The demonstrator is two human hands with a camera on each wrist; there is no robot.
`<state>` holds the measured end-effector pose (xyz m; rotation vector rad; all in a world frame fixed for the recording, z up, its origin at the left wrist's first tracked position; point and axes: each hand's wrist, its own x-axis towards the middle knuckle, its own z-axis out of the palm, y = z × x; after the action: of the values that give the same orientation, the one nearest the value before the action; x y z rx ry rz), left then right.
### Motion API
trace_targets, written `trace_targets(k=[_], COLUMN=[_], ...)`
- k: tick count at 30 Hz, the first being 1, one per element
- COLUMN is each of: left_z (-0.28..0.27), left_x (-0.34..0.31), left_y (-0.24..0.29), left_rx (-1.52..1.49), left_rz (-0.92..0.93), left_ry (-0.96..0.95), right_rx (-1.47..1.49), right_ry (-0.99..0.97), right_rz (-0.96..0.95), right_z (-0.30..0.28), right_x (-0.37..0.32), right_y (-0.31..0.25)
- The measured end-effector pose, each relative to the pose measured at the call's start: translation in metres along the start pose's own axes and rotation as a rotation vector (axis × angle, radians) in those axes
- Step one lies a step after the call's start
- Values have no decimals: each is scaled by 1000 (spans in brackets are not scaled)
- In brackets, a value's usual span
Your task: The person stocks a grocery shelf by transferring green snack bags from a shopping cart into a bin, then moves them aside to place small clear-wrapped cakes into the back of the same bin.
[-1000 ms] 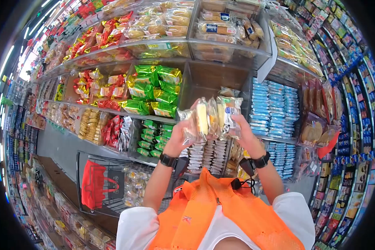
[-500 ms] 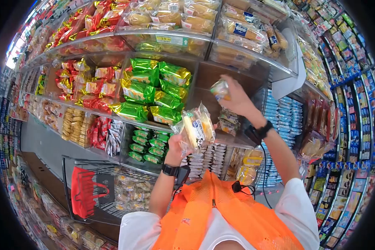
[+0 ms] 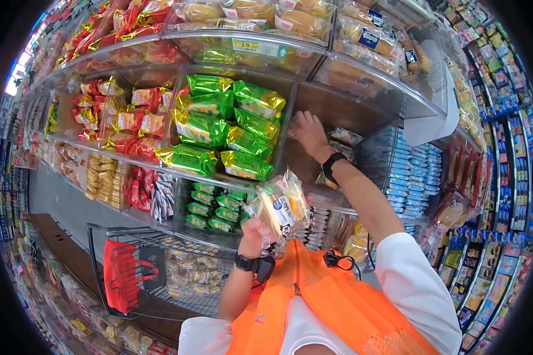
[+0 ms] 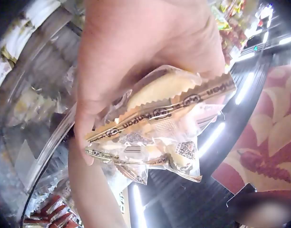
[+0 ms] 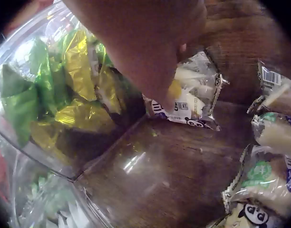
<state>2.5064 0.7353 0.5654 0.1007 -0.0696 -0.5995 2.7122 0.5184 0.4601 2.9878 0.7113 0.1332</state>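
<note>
My left hand holds several clear-wrapped bread packs in front of the orange vest; in the left wrist view the hand curls round their wrappers. Inside the brown-bottomed compartment, beside the green packs, is my right hand. The right wrist view shows that hand with its fingers on one panda-printed pack, which lies against the compartment's inner corner; the fingertips are partly hidden. More such packs lie across the compartment floor.
Green and gold packs fill the compartment to the left, light-blue packs the one to the right. Clear plastic walls edge the bins. A shopping cart with a red bag and wrapped packs stands at the lower left.
From holding packs together with the left, my right hand has moved up into the compartment, carrying one pack to its left side. My left hand keeps its packs, lower now.
</note>
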Motion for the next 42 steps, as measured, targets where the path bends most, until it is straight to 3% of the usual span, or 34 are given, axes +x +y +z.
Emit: trace_targets(k=[4, 7, 10, 13, 15, 17, 18, 22, 25, 26, 27, 29, 32, 35, 36, 40, 42], left_z=[-1, -5, -4, 5, -7, -5, -3, 31, 29, 24, 18, -11, -32, -40, -43, -42, -45], left_x=[-1, -5, -9, -12, -18, -13, -9, 13, 18, 22, 25, 36, 45, 50, 51, 54, 52], left_y=[3, 1, -3, -9, -15, -27, -35, -60, -59, -55, -49, -34, -26, -22, -23, -26, -26], left_rx=[25, 57, 85, 139, 222, 352, 435, 560, 628, 673, 716, 1010, 1387, 1725, 1768, 1788, 1758], left_rz=[-18, -50, -47, 0, -6, 11, 28, 199, 292, 344, 398, 679, 847, 901, 944, 1067, 1075], left_ry=[-1, 36, 88, 182, 318, 389, 402, 243, 221, 233, 246, 262, 364, 311, 286, 315, 302], right_rx=[153, 311, 276, 734, 1022, 1184, 1112, 1346, 1360, 1456, 1475, 955, 541, 736, 595, 290, 134], right_ry=[-43, -16, -33, -586, -451, -585, -310, -172, -226, -108, -121, -155, -247, -493, -285, -450, -156], right_rz=[66, 19, -80, 121, 125, 33, -83, 217, 343, 353, 460, 451, 373, 190, 81, -143, -342], right_z=[-12, -29, -51, -180, -208, -239, -208, -195, -192, -176, -167, -164, -158, -143, -66, -65, -47], right_x=[-5, -21, -36, -50, -95, -122, -141, -164, -165, -159, -154, -131, -95, -68, -63, -38, -39], right_y=[10, 14, 17, -1, -19, -38, -47, -58, -47, -41, -29, -2, 7, 9, 17, -4, -1])
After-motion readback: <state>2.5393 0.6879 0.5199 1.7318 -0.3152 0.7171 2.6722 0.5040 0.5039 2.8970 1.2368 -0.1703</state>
